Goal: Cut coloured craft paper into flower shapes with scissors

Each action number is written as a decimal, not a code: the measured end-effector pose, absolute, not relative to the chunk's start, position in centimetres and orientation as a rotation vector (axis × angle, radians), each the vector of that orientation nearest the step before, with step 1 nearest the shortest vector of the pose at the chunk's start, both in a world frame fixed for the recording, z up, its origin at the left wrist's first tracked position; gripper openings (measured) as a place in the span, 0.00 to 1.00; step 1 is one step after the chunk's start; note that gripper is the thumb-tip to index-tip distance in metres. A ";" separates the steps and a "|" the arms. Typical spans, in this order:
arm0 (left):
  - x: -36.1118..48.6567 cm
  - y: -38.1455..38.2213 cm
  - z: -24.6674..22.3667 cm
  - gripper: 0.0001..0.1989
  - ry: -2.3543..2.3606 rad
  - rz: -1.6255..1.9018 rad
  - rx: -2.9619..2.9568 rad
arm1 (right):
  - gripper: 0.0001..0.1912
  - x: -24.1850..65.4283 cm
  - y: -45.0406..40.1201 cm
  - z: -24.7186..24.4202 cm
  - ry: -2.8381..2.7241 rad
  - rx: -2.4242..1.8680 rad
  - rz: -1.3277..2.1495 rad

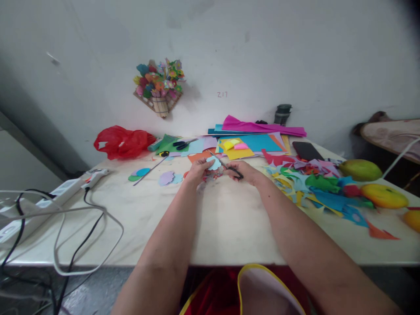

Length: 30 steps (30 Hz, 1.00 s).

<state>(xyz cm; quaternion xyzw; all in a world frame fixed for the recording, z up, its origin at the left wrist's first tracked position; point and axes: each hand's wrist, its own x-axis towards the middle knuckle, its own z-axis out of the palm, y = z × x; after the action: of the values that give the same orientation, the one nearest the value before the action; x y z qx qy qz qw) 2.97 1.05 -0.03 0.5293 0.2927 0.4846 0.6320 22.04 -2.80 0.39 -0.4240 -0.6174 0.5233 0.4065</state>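
Between the fingers of my left hand [198,169] is a light blue paper cutout [214,163] with a scalloped edge. My right hand [243,170] is closed round the black handles of a pair of scissors [236,173], whose blades point up and left beside the cutout. Small paper scraps [215,174] lie on the table below both hands. Left of my left hand rest a lilac scalloped cutout [166,178] and a light blue one [177,178]. Farther left, coloured paper circles [143,172] lie by a thin stick [154,168].
Coloured paper sheets [259,143] lie at the back, with a second pair of scissors [180,144] and a red plastic bag [123,142] to their left. A heap of offcuts [315,179], a phone [307,151] and mangoes [383,195] occupy the right. Power strips [59,192] with cables line the left edge.
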 end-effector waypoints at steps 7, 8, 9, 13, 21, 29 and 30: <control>3.0 1.0 -0.1 0.14 0.694 1.166 1.185 | 0.12 22.0 -2.7 0.3 -1.560 -1.069 1.309; 3.0 0.9 -0.1 0.14 0.704 1.169 1.176 | 0.12 22.0 -2.7 0.3 -1.560 -1.073 1.310; 3.0 0.9 0.0 0.14 0.710 1.168 1.170 | 0.12 22.0 -2.8 0.3 -1.563 -1.079 1.309; 3.1 1.0 -0.2 0.16 0.697 1.153 1.190 | 0.13 21.9 -2.8 0.5 -1.549 -1.070 1.319; 3.2 1.8 -1.0 0.17 0.624 1.174 1.215 | 0.10 21.8 -3.0 0.6 -1.547 -1.105 1.274; 3.5 1.7 -0.8 0.20 0.695 1.198 1.156 | 0.12 21.6 -2.7 0.1 -1.534 -1.115 1.255; 3.5 1.7 -0.7 0.20 0.702 1.206 1.143 | 0.12 21.5 -2.7 0.1 -1.536 -1.117 1.251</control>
<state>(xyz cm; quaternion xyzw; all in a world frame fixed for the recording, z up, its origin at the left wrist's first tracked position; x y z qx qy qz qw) 3.52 1.67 -0.75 0.4971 0.3055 0.5246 0.6200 21.53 -2.67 0.10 -0.4456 -0.6128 0.4992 0.4204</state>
